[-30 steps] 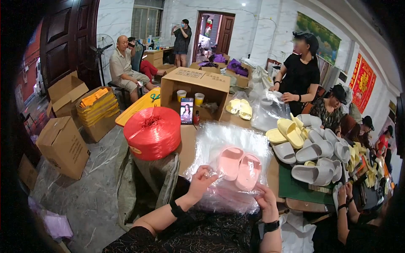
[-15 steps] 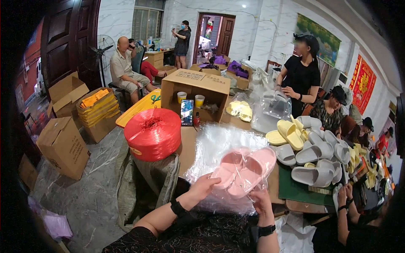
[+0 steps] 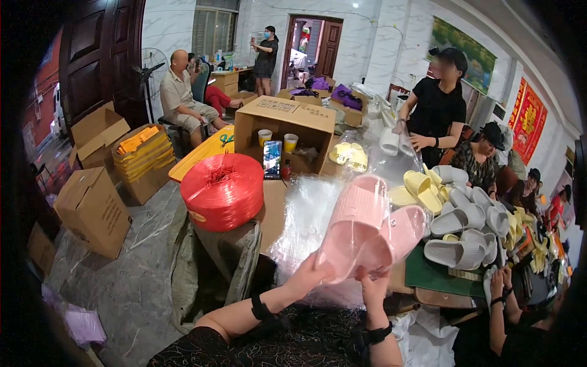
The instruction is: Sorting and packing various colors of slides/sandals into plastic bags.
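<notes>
A pair of pink slippers (image 3: 367,229) is raised above the table, soles tilted up toward the camera. My left hand (image 3: 312,275) grips the left slipper's heel end. My right hand (image 3: 371,286) holds the heel of the right slipper. Under them lies a stack of clear plastic bags (image 3: 306,226) on the table. Black bands sit on both of my wrists.
A big red spool of twine (image 3: 223,191) stands to the left. An open cardboard box (image 3: 287,122) with cups and a phone is behind. Yellow and grey slippers (image 3: 465,220) pile at the right, where several people work. Cartons (image 3: 92,208) stand on the floor at left.
The pink slippers have been lifted off the plastic bags and tilted upright, moving up and right in both my hands.
</notes>
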`<state>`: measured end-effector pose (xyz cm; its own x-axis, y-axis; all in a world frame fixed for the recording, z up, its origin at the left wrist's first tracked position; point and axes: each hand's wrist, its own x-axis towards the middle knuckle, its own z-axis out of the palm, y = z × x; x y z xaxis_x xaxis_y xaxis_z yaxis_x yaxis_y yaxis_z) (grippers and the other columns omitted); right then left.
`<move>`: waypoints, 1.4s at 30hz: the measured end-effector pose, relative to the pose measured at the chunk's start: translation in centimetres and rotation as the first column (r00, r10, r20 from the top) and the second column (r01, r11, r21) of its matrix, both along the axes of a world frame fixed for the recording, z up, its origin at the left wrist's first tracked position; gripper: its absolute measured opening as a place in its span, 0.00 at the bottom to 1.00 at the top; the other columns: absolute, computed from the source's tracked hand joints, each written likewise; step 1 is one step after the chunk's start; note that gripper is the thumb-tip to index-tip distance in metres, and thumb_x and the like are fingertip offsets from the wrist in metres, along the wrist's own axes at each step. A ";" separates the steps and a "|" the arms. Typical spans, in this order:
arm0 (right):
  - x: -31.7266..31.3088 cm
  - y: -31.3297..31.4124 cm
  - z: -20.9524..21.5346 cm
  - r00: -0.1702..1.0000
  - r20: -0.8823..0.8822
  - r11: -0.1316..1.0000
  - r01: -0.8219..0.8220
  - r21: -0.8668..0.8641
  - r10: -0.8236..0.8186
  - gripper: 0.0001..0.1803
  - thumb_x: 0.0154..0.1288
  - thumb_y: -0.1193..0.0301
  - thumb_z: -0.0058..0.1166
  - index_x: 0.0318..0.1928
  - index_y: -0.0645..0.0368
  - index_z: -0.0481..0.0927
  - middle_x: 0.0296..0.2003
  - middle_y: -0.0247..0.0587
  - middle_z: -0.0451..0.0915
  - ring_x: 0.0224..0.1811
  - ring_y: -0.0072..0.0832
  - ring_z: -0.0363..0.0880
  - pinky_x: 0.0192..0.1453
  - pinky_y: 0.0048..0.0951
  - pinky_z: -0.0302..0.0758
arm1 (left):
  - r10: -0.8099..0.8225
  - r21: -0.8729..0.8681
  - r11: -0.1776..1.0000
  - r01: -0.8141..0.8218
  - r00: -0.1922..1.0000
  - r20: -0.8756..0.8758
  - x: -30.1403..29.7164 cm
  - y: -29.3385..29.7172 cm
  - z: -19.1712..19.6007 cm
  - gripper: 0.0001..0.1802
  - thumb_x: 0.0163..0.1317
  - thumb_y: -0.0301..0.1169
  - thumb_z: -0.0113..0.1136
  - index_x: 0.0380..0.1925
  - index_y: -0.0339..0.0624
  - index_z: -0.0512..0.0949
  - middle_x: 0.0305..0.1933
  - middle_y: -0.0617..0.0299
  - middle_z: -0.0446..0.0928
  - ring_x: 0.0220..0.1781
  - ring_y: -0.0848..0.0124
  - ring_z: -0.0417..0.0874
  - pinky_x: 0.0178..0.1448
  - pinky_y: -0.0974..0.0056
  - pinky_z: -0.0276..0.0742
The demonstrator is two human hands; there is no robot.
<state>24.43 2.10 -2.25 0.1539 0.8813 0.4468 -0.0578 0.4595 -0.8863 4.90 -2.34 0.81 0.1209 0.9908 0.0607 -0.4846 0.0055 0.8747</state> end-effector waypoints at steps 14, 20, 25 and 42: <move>0.4 -2.1 4.8 0.682 0.469 0.822 -0.525 -0.218 0.561 0.45 0.50 0.63 0.76 0.66 0.62 0.66 0.62 0.49 0.70 0.69 0.41 0.65 0.71 0.43 0.63 | 0.253 -0.024 0.966 -0.256 0.964 -0.081 -11.9 -6.3 0.2 0.32 0.52 0.24 0.69 0.59 0.34 0.70 0.52 0.57 0.78 0.52 0.69 0.80 0.57 0.62 0.77; 3.5 2.1 2.2 0.644 0.765 0.991 -0.094 0.091 -0.010 0.36 0.53 0.60 0.71 0.61 0.57 0.74 0.64 0.53 0.71 0.72 0.50 0.61 0.73 0.48 0.58 | 0.306 -0.038 0.907 -0.420 0.718 -0.626 -27.1 -15.3 1.9 0.37 0.52 0.26 0.70 0.63 0.35 0.67 0.56 0.62 0.76 0.56 0.73 0.77 0.61 0.65 0.73; 2.6 3.8 -1.6 0.340 0.940 0.999 -0.048 0.010 0.007 0.37 0.58 0.53 0.65 0.64 0.57 0.72 0.66 0.56 0.68 0.71 0.56 0.59 0.73 0.52 0.56 | 0.149 -0.179 0.896 -0.407 0.655 -0.740 -33.2 -21.8 -0.5 0.35 0.49 0.26 0.68 0.61 0.38 0.71 0.54 0.63 0.78 0.55 0.73 0.78 0.60 0.65 0.73; 1.0 2.3 -1.9 0.325 0.946 1.000 -0.004 0.006 -0.005 0.37 0.58 0.51 0.62 0.64 0.56 0.72 0.68 0.55 0.64 0.72 0.56 0.57 0.74 0.53 0.52 | -0.102 0.280 0.784 -0.555 -0.559 -0.823 -24.5 -7.6 -9.2 0.16 0.54 0.40 0.63 0.41 0.46 0.80 0.41 0.52 0.80 0.44 0.52 0.83 0.43 0.51 0.79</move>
